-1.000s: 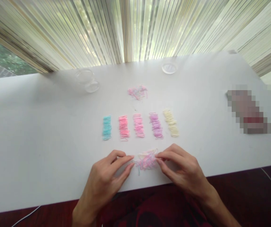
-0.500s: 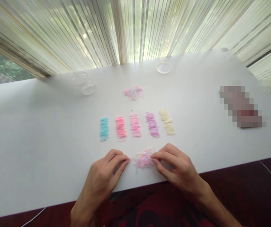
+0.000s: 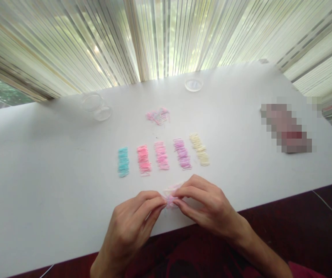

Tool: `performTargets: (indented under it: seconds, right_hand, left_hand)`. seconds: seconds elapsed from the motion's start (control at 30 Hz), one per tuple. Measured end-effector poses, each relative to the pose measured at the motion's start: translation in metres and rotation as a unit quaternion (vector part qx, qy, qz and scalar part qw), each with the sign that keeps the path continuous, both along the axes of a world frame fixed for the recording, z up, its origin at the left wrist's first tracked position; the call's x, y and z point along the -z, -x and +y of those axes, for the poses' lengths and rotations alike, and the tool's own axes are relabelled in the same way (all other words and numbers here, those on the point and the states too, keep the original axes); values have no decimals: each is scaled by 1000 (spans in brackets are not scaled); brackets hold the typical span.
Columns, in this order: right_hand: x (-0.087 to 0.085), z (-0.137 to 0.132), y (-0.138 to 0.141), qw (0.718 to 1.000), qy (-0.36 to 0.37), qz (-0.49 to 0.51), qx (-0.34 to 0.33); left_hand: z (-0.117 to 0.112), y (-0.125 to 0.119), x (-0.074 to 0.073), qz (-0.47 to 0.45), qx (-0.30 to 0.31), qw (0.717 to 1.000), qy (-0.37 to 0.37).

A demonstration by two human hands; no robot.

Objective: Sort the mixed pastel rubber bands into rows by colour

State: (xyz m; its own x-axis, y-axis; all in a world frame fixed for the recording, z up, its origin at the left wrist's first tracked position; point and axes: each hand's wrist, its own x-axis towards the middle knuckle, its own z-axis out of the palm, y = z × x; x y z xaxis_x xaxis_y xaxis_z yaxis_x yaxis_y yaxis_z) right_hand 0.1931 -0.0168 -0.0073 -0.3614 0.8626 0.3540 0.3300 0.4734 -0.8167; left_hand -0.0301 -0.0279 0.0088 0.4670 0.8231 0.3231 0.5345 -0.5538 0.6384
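Observation:
A loose mixed pile of thin pastel loops [image 3: 171,201], like small elastic bands, lies near the table's front edge, partly hidden by my fingers. My left hand [image 3: 138,216] has thumb and forefinger pinched together at the pile's left side; whatever is between them is too small to make out. Over the pile's right part, my right hand [image 3: 205,200] is closed with its fingertips on the loops. Beyond the hands are strips of sorted loops: blue [image 3: 123,162], coral pink [image 3: 144,160], light pink [image 3: 161,155], purple [image 3: 182,153] and pale yellow [image 3: 199,149].
Another mixed heap of loops [image 3: 158,116] lies farther back on the white table [image 3: 53,185]. Clear round containers or lids [image 3: 102,113] stand at back left, and a clear round dish [image 3: 194,84] at back centre. A blurred-out reddish object [image 3: 287,129] lies to the right.
My right hand has moved left over the mixed pile, and my left hand has come closer to it, so the fingertips nearly meet. The whole view has shifted slightly.

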Motion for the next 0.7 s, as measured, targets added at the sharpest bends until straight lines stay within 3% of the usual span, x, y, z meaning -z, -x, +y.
performTargets:
  seconds: [0.37, 0.7]
  right_hand:
    - [-1, 3, -3, 1000, 1, 13, 4]
    - [2, 6, -5, 1000, 7, 21, 1]
  left_hand:
    - [3, -3, 6, -20, -4, 999, 39]
    - [2, -5, 14, -72, -56, 994, 64]
